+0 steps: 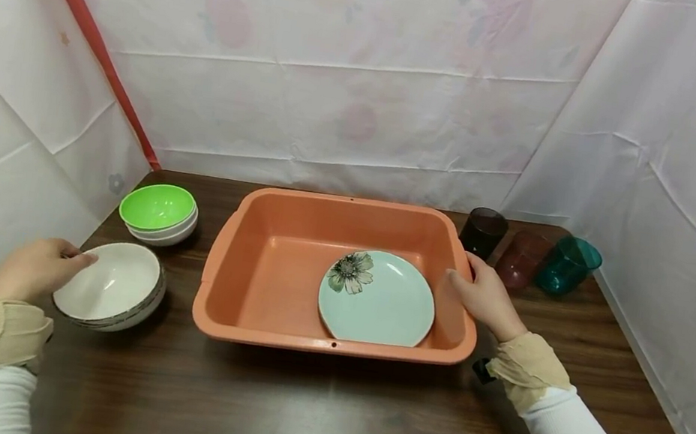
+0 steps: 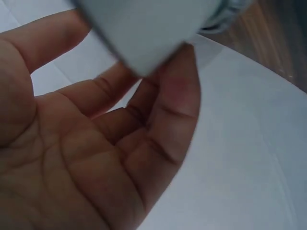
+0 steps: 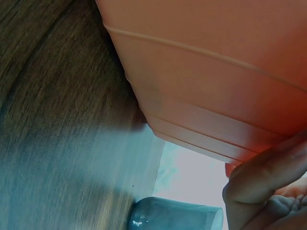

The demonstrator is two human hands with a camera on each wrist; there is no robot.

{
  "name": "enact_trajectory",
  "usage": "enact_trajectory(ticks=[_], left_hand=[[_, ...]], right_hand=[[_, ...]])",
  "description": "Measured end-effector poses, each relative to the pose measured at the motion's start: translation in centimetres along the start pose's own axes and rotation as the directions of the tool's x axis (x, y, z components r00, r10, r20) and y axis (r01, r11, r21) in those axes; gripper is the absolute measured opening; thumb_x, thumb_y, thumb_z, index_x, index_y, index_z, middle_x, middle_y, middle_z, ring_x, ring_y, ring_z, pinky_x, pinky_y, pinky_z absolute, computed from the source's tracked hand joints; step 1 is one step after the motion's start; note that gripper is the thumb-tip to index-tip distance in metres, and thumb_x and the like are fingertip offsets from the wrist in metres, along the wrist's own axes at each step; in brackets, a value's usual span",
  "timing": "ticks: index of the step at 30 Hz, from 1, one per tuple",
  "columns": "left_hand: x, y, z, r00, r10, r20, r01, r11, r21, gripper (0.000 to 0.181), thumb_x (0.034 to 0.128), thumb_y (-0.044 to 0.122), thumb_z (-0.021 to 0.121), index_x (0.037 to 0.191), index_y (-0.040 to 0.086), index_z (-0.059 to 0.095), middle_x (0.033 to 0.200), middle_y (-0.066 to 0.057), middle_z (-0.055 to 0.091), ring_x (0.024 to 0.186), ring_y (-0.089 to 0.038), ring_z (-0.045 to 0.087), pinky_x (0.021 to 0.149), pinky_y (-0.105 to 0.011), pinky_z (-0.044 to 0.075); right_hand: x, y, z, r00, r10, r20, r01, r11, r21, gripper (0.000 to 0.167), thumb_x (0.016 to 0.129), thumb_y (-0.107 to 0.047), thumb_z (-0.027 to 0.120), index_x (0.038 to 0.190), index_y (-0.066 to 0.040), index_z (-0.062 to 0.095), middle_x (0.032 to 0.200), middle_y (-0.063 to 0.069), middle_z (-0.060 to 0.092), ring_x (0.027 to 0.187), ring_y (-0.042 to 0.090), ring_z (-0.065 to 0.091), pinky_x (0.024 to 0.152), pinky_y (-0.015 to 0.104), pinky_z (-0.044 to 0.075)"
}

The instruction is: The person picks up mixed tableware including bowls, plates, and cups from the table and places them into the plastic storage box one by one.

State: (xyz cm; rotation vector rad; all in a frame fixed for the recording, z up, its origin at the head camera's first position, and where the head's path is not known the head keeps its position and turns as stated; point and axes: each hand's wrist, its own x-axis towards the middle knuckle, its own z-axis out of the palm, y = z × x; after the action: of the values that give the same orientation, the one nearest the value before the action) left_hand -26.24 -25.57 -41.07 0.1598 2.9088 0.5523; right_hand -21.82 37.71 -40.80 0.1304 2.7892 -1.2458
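My left hand [image 1: 35, 268] pinches the left rim of a white bowl [image 1: 112, 282], which sits in a stack with at least one other dark-rimmed bowl. In the left wrist view, fingers [image 2: 177, 96] curl against a pale, blurred bowl edge [image 2: 148, 33]; whether they hold more than one bowl I cannot tell. On the right, my right hand [image 1: 487, 296] grips the right rim of an orange plastic basin [image 1: 274, 340]. Inside the basin, toward its right half, lies a pale green plate [image 1: 382, 306] with a flower print. From the right wrist, the basin's outer wall [image 3: 192, 72] shows above the hand.
Behind the white bowls stands a green bowl [image 1: 158, 208] nested in white ones. Right of the basin are a dark cup [image 1: 484, 232], a red cup [image 1: 522, 260] and a teal cup [image 1: 565, 267]. White curtains surround the brown wooden table [image 1: 303, 415] at the back and sides.
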Motion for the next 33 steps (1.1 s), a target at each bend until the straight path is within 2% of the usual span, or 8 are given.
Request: enact_trajectory(ticks=[3,6,16,24,33], left_hand=[[0.0,-0.6,0.3,1.0,0.012,0.007,-0.012,1.0,0.003,0.042,0.0982,0.028,0.05,0.097,-0.013,0.062,0.08,-0.018,0.063,0.072,-0.025,0.055,0.059,-0.031,0.04],[-0.1,-1.2,0.6,1.0,0.02,0.0,-0.02,1.0,0.001,0.035,0.0962,0.022,0.052,0.093,-0.011,0.061,0.077,-0.015,0.061,0.07,-0.021,0.052,0.059,-0.03,0.038],[-0.3,-1.6,0.8,1.0,0.005,-0.026,-0.005,1.0,0.014,0.033,0.0931,0.023,0.058,0.093,-0.01,0.06,0.076,-0.013,0.061,0.07,-0.021,0.051,0.059,-0.03,0.037],[-0.7,-1.3,1.1,0.999,0.024,-0.036,-0.022,0.999,0.038,0.03,0.0961,0.021,0.053,0.075,0.001,0.059,0.065,-0.005,0.052,0.063,-0.019,0.045,0.056,-0.031,0.034],[-1.0,-1.1,0.7,1.0,0.022,-0.019,-0.02,0.998,0.057,0.034,0.0974,0.019,0.048,0.081,-0.007,0.063,0.069,-0.011,0.057,0.063,-0.021,0.049,0.055,-0.032,0.036]], right_hand=[[0.0,-0.1,0.0,1.0,-0.007,0.004,0.007,1.0,-0.002,0.063,0.102,-0.033,0.048,0.153,-0.003,0.027,0.135,0.023,0.055,0.111,0.031,0.063,0.093,0.045,0.054],[0.0,-0.2,0.0,1.0,-0.017,0.002,0.017,1.0,-0.009,0.062,0.102,-0.032,0.048,0.153,-0.003,0.028,0.135,0.024,0.055,0.11,0.032,0.063,0.093,0.045,0.054],[-0.1,0.0,-0.1,1.0,-0.026,-0.012,0.026,0.999,-0.024,0.061,0.102,-0.032,0.048,0.152,-0.002,0.03,0.132,0.024,0.057,0.106,0.03,0.065,0.091,0.044,0.054],[0.0,0.0,0.0,0.999,-0.031,-0.017,0.03,0.999,-0.026,0.061,0.102,-0.031,0.048,0.152,-0.002,0.03,0.132,0.024,0.057,0.107,0.031,0.065,0.092,0.045,0.054],[0.0,-0.1,0.0,1.0,-0.018,-0.012,0.018,1.0,-0.018,0.062,0.102,-0.032,0.048,0.152,-0.002,0.03,0.134,0.024,0.055,0.11,0.032,0.063,0.093,0.046,0.054]])
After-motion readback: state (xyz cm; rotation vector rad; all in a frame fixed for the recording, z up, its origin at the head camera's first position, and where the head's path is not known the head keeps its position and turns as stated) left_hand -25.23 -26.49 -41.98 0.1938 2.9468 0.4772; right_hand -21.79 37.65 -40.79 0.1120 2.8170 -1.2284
